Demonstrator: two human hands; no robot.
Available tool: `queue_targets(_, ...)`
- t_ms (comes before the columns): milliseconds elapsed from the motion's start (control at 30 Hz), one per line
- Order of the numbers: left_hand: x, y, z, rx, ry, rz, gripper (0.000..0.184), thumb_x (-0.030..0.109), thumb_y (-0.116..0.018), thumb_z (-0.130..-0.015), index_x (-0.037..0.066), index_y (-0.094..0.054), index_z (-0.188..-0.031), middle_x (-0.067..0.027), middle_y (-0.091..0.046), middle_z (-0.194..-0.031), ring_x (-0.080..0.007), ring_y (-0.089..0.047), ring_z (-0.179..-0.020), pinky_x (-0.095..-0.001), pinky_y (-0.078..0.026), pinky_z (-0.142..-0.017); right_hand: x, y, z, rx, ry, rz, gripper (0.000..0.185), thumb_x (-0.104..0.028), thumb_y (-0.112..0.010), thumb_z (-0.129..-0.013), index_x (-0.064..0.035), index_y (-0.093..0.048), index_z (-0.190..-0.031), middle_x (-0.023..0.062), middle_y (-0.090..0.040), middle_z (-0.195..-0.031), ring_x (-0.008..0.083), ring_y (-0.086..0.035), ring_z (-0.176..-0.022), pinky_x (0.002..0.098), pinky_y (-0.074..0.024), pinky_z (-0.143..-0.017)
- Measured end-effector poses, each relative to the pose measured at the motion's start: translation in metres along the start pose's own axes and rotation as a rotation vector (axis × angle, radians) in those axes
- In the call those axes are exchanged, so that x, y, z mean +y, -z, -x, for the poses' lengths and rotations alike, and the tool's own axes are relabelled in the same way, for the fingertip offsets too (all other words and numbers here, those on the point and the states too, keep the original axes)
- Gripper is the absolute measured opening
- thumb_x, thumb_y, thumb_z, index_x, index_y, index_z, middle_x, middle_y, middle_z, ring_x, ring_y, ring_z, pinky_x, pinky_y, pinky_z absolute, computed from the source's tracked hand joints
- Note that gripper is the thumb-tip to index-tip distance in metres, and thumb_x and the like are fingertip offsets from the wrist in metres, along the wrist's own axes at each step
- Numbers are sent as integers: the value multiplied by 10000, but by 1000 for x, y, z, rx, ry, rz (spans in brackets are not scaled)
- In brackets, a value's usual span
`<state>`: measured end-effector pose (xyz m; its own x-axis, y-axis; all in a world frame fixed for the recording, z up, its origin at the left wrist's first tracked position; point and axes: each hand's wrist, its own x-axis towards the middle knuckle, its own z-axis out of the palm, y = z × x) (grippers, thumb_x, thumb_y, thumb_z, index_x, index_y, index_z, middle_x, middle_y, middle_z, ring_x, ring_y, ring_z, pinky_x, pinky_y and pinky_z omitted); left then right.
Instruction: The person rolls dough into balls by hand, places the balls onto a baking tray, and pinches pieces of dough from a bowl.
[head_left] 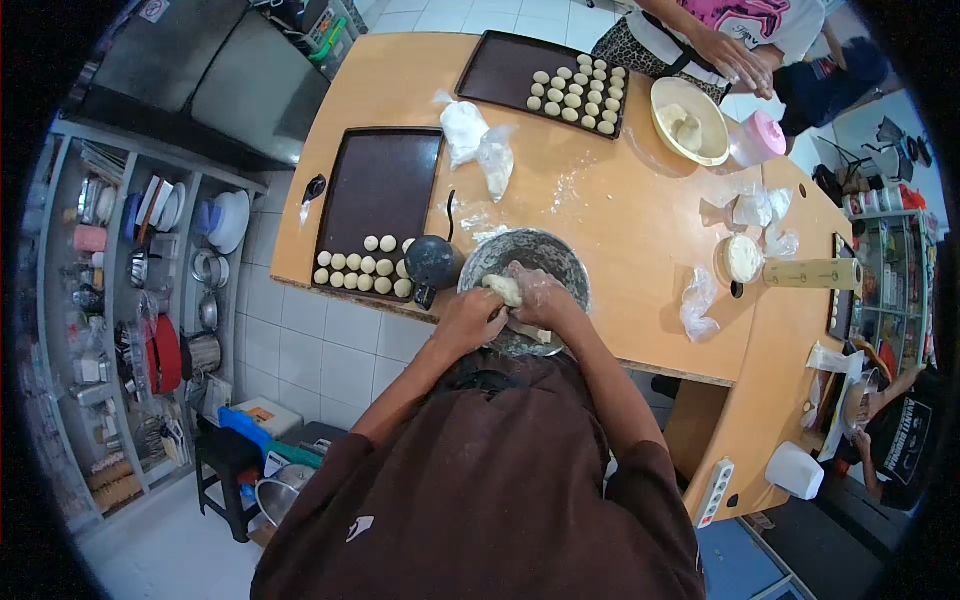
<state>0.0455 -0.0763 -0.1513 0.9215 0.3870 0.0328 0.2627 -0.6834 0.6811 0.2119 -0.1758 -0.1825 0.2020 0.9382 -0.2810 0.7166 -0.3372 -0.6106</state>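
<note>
A grey metal bowl (572, 268) stands at the table's front edge, close to my body. Over it, my left hand (472, 318) and my right hand (543, 298) are both closed on a lump of pale dough (503, 290), one at each side. More dough (530, 330) lies lower in the bowl, partly hidden by my right hand. Left of the bowl is a round dark object (433, 262). A dark tray (378, 185) farther left bears rows of small dough balls (368, 265) at its near end.
At the back, another dark tray (500, 70) holds dough balls beside a cream bowl (700, 110) with dough. A co-worker's hands (738, 65) are above that bowl. Plastic bags (463, 130) lie mid-table; a white tub (743, 259) stands right. A second person (905, 440) is at far right.
</note>
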Motion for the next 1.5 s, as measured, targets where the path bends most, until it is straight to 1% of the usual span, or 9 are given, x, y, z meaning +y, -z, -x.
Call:
queue_targets(200, 0, 4, 0, -19, 20, 30, 134, 136, -676, -807, 17, -615, -810, -169, -630, -800, -369, -615, -798, -489, -486, -718, 0, 6, -1, -24, 41, 25, 675, -204, -759, -687, -196, -521, -1318, 207, -667, -1092, 423, -644, -1008, 508, -534, -852)
queue_targets(300, -6, -1, -2, 21, -29, 60, 141, 140, -674, -811, 15, -611, -795, -164, -625, -786, -367, -613, -787, -489, -482, -720, 7, 8, -6, -49, 64, -25, 661, -228, -767, -679, -218, -531, -1296, 207, -669, -1077, 428, -647, -990, 524, -534, -834)
queue_targets(500, -6, -2, -1, -32, -24, -3, 154, 155, -675, -831, 26, -592, -832, -141, -613, -779, -344, -612, -803, -472, -476, -708, 3, 11, -3, 14, -101, -83, 649, -273, -769, -681, -161, -533, -1275, 243, -665, -1030, 432, -636, -994, 535, -514, -859)
queue_targets(800, -6, -3, -3, -21, -80, -39, 151, 169, -679, -818, 36, -610, -801, -130, -626, -770, -329, -610, -788, -465, -482, -720, 3, 8, 1, 45, -225, -77, 708, -308, -783, -687, -161, -509, -1323, 247, -637, -1135, 421, -615, -1061, 514, -508, -890)
queue_targets(1000, 3, 6, -8, -27, 21, -8, 168, 181, -668, -838, 29, -613, -793, -147, -618, -755, -341, -609, -792, -465, -480, -714, -21, 33, 10, -46, -192, -72, 759, -285, -787, -697, -151, -483, -1380, 190, -621, -1227, 397, -609, -1089, 489, -497, -934)
queue_targets(1200, 3, 10, -11, -40, 103, 68, 280, 262, -636, -918, -5, -610, -835, -190, -619, -832, -366, -607, -816, -472, -473, -709, 24, -2, 12, 238, 59, -233, 765, -203, -793, -689, -69, -491, -1379, 189, -592, -1299, 379, -555, -1174, 447, -444, -1026)
queue_targets(1300, 3, 13, -10, -11, 79, 175, 305, 279, -622, -939, -17, -592, -874, -208, -595, -842, -380, -590, -806, -462, -474, -708, 29, -5, 20, 252, -8, -384, 788, -175, -802, -671, -29, -485, -1377, 213, -581, -1302, 361, -553, -1183, 445, -426, -1041)
queue_targets(1400, 15, 19, -11, 74, 130, 260, 296, 286, -596, -967, -9, -574, -949, -144, -583, -831, -281, -603, -793, -407, -486, -725, -1, 20, 28, 403, -16, -346, 507, -153, -797, -719, 16, -570, -1139, 212, -663, -1030, 377, -657, -915, 396, -519, -814)
queue_targets(1500, 32, 21, -21, 323, 231, 392, 307, 280, -598, -967, -8, -564, -1066, -109, -583, -889, -240, -605, -862, -384, -500, -777, -34, 55, 35, 334, -115, -525, 581, -239, -806, -753, 21, -568, -1216, 197, -667, -1090, 330, -651, -995, 402, -502, -887)
